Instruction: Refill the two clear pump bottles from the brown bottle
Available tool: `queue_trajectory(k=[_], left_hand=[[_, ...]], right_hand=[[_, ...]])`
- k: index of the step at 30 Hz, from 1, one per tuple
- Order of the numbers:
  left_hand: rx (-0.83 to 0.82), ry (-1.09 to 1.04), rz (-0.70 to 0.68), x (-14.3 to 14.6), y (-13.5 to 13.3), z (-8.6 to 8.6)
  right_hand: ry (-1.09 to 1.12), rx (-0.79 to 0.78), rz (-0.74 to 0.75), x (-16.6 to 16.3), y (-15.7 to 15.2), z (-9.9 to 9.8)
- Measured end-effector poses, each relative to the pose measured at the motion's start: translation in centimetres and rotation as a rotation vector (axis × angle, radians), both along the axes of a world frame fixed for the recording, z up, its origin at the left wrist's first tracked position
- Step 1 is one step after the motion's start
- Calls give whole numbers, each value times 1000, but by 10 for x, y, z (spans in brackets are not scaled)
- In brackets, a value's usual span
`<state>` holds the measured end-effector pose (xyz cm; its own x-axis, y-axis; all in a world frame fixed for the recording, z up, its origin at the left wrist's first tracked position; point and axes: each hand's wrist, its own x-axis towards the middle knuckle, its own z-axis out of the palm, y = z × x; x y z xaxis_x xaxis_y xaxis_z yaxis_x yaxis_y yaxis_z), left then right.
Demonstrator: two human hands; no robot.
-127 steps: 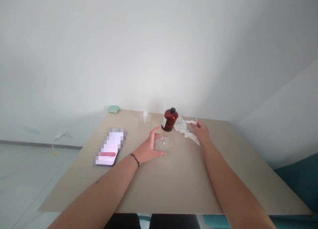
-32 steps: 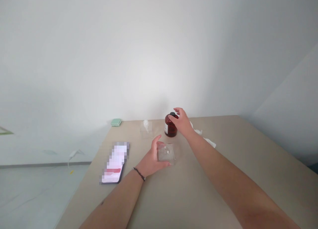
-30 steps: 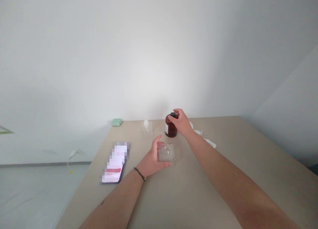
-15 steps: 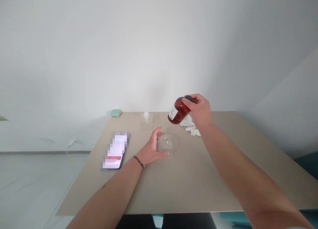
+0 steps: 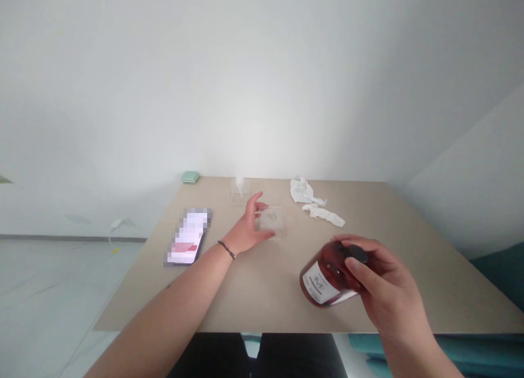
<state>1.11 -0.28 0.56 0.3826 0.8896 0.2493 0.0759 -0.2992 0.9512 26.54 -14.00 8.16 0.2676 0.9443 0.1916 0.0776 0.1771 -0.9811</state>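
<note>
My right hand [image 5: 387, 282] grips a dark red-brown bottle [image 5: 338, 274] around its shoulder, just below the black cap [image 5: 357, 253]. The bottle is tilted over the front right part of the table, with its white label toward me. My left hand [image 5: 249, 225] holds a small clear box [image 5: 272, 219] on the table, its thumb along the near side and its fingers at the far side. A roundish clear shape shows on or in the box; I cannot tell which.
Crumpled white tissues [image 5: 302, 191] and a twisted tissue strip [image 5: 325, 214] lie at the back right. Behind my left hand stands another clear box [image 5: 235, 195] with a white tuft in it. A phone [image 5: 188, 237] lies left, a green case [image 5: 190, 177] at the far left corner.
My right hand has brought the bottle down, nearer to me and to the right, from above the tissues. My left hand stays at the clear box.
</note>
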Motion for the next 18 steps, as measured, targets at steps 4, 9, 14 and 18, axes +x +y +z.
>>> queue_trajectory(k=[4,9,14,18], left_hand=[[83,17,1,6,30,13],[32,48,0,14,59,16],[24,106,-16,19,59,0],[26,85,-21,18,56,-15]], right_hand=[[-3,22,63,-5,-23,-1],[-4,28,127,-16,-31,2],[-8,16,189,-23,-37,3],[-14,17,209,-26,-36,3]])
